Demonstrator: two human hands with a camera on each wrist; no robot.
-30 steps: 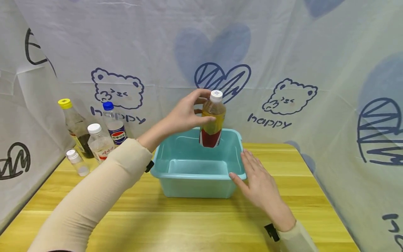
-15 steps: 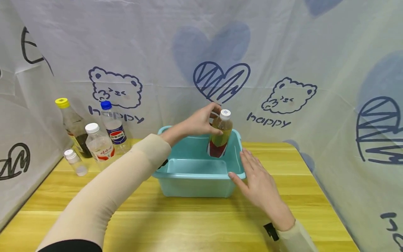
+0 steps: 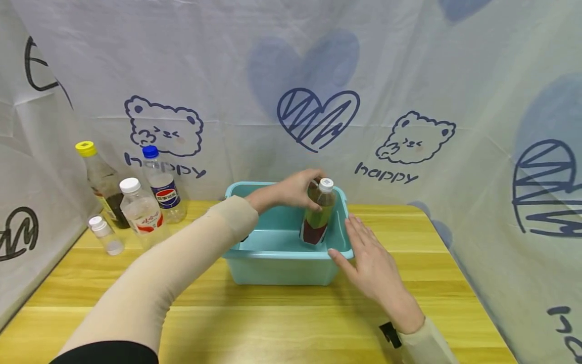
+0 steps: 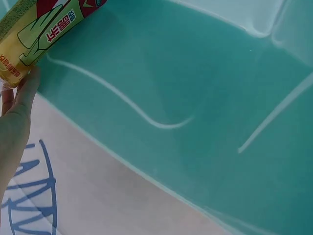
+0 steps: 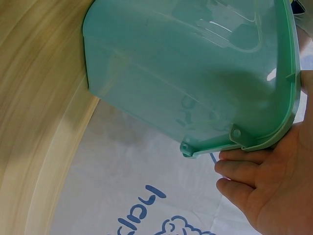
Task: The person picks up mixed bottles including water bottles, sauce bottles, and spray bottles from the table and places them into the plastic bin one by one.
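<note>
My left hand point(image 3: 297, 191) grips a plastic drink bottle point(image 3: 317, 221) near its upper part. The bottle has a white cap and a yellow and red label, and it stands slightly tilted inside the teal basin point(image 3: 282, 268), toward the right side. Whether its base touches the basin floor I cannot tell. In the left wrist view the bottle's label point(image 4: 54, 29) shows beside my fingers. My right hand point(image 3: 375, 268) rests against the basin's right front corner with its fingers straight along the rim, as the right wrist view also shows at the basin's edge point(image 5: 293, 98).
On the left of the wooden table point(image 3: 254, 323) stand a yellow-capped bottle point(image 3: 106, 184) with dark liquid, a blue-capped Pepsi bottle point(image 3: 163, 189), a white-capped bottle point(image 3: 142, 212) and a small clear bottle point(image 3: 106, 236). A printed cloth point(image 3: 245, 65) hangs behind.
My left hand has lowered the bottle and shifted it slightly right, from above the basin to inside it. My right hand has stayed at the rim.
</note>
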